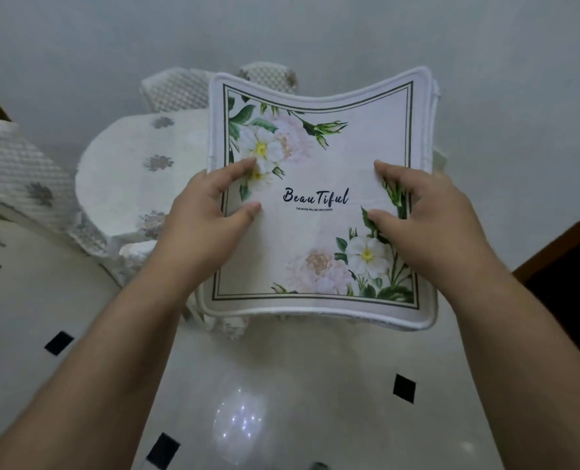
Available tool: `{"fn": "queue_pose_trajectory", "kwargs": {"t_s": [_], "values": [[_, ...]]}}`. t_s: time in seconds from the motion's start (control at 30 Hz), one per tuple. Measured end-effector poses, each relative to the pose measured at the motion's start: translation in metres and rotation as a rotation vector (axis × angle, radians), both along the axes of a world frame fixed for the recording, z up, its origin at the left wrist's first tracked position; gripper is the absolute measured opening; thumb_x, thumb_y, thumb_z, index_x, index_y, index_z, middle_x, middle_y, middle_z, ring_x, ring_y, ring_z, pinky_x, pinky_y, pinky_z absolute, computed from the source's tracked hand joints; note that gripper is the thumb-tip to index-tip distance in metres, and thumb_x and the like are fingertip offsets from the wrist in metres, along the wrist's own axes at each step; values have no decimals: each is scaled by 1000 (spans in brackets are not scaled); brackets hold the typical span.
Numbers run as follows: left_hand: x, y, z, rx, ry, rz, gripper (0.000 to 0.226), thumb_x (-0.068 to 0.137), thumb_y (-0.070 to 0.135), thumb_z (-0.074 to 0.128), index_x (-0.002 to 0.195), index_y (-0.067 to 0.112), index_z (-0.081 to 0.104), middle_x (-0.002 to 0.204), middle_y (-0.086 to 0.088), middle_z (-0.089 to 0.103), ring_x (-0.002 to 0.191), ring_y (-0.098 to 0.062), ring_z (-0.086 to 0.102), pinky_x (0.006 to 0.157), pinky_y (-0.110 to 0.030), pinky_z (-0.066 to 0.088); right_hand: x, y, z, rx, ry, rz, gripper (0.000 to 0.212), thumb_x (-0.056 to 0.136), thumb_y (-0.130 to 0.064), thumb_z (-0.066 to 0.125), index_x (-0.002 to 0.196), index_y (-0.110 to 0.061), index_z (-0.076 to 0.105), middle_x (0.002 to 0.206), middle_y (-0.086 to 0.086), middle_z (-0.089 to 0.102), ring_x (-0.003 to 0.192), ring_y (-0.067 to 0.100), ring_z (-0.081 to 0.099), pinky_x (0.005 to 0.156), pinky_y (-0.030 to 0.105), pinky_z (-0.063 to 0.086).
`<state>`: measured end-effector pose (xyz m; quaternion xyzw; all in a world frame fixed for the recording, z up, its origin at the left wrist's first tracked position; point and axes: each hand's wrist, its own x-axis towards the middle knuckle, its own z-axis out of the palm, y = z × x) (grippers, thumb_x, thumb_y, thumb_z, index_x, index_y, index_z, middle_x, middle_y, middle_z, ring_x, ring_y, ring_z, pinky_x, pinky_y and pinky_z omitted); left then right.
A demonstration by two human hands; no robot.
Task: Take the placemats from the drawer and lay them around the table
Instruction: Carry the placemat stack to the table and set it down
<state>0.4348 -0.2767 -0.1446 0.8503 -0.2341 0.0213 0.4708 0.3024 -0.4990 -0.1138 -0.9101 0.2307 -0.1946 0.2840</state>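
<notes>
I hold a stack of square white placemats (319,164) in the air in front of me. The top one has a dark line border, white and pink flowers in two corners and the word "Beautiful" in the middle. My left hand (203,215) grips the stack's left edge, thumb and fingertips on top. On the right edge my right hand (424,218) grips the same way. More mat edges show under the top one at the right side. The drawer is not in view.
Below the stack stands a round table (119,171) under a white cloth with grey flower motifs. Chairs with quilted white covers stand at the left (20,171) and behind it (176,89). The floor (281,385) is glossy white tile with small black diamonds. Dark wood shows at the right edge.
</notes>
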Motion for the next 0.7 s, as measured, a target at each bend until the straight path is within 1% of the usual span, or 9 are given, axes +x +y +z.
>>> {"fn": "queue_pose_trajectory", "kwargs": {"t_s": [0.07,0.13,0.27,0.37,0.47,0.53,0.6,0.63,0.7], "values": [[10,-4,2,3,-3,65,55,92,27,74,141,46,57,132,11,54,129,-7,51,114,-26,36,25,-12,-1,8,-13,58,65,86,-23,74,143,-43,50,130,-2,53,117,13,54,104,23,36],[21,-6,2,-3,11,114,55,93,27,73,141,47,56,131,11,52,128,-7,50,115,-27,36,50,-21,-2,23,-12,101,65,86,-24,74,143,-44,50,129,-1,53,118,16,55,105,27,39],[49,-7,0,-4,23,188,54,93,27,73,140,47,56,130,11,51,130,-11,50,117,-32,37,96,-29,-6,16,5,162,64,86,-26,75,143,-44,50,121,-6,50,118,13,54,100,24,37],[78,-4,-7,-10,26,220,54,93,27,73,141,45,56,130,11,51,129,-8,50,118,-34,38,133,-30,-11,19,4,198,64,86,-26,75,143,-42,51,127,-5,53,118,11,54,103,24,38],[112,-1,-16,-34,54,229,54,93,27,73,141,45,57,131,14,50,127,-4,49,118,-35,39,170,-27,-18,11,8,210,65,86,-26,76,143,-41,51,130,-3,55,120,14,55,103,23,37],[138,2,-21,-29,56,226,54,93,27,73,141,46,56,131,15,50,127,-5,49,118,-34,38,194,-22,-22,5,22,203,64,87,-26,75,144,-41,50,126,-5,51,120,15,54,99,20,35],[167,7,-25,-18,51,205,55,93,25,73,142,43,56,129,15,51,126,-4,49,117,-31,38,219,-16,-23,10,41,193,64,88,-25,74,145,-42,49,122,-7,46,121,14,52,99,19,33],[182,9,-26,-22,54,192,55,93,25,73,142,43,56,128,16,52,126,-3,49,116,-29,38,232,-12,-23,9,48,189,64,89,-25,73,145,-42,49,124,-6,46,122,15,52,101,21,34],[213,15,-29,-45,79,178,55,93,25,73,142,44,57,128,16,53,125,-3,50,115,-28,38,261,-5,-22,-9,60,185,65,89,-25,73,145,-43,48,134,1,49,127,20,50,108,28,36]]}}
